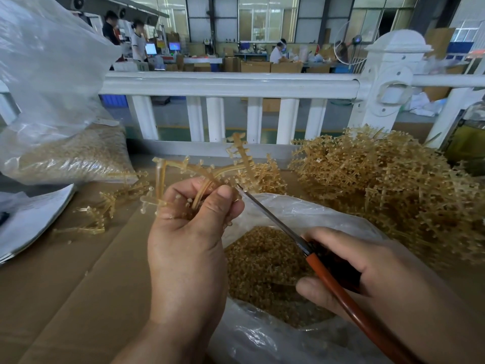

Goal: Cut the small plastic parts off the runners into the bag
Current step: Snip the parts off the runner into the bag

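Observation:
My left hand [191, 232] grips a bunch of amber plastic runners [210, 174] whose branches stick up and out past my fingers. My right hand [367, 274] holds scissors [309, 248] with orange handles; the blade tips reach up to the runner right beside my left thumb. Under both hands lies an open clear plastic bag [309, 214] with a heap of small amber cut parts [265, 261] inside.
A big pile of uncut runners [388, 179] fills the right of the cardboard-covered table [78, 285]. Loose runners [102, 211] lie to the left. A large clear bag of parts [65, 153] stands at far left, papers [29, 222] below it. A white railing [231, 85] runs behind.

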